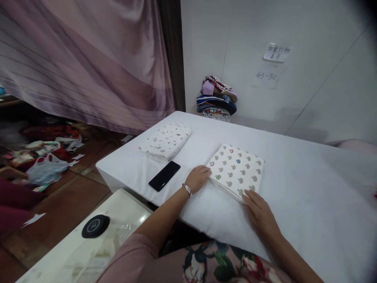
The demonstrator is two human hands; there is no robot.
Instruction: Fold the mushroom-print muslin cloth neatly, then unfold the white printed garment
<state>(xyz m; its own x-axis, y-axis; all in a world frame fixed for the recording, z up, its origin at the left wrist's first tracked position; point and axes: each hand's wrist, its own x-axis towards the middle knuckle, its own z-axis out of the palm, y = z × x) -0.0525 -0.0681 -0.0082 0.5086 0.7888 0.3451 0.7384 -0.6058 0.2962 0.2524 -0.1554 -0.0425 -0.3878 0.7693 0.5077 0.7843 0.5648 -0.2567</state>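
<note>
A folded white cloth with grey, red, blue and green mushroom-like prints [238, 169] lies on the white-covered table [306, 196]. My left hand [198, 178], with a silver bracelet at its wrist, touches the near left corner of the cloth with its fingertips. At the near right edge, my right hand [259, 206] rests its fingers on the cloth, slightly spread. Farther left lies a second folded white cloth with small grey prints [166, 141], touched by neither hand. Between that cloth and the table's front edge is a black phone [164, 175].
A stack of folded fabrics [217, 98] stands behind the table by the wall. A cream cabinet top [67, 251] at the lower left carries a round black object [96, 226]. Plastic bags [47, 169] lie on the tiled floor, and a pink curtain [118, 59] hangs behind.
</note>
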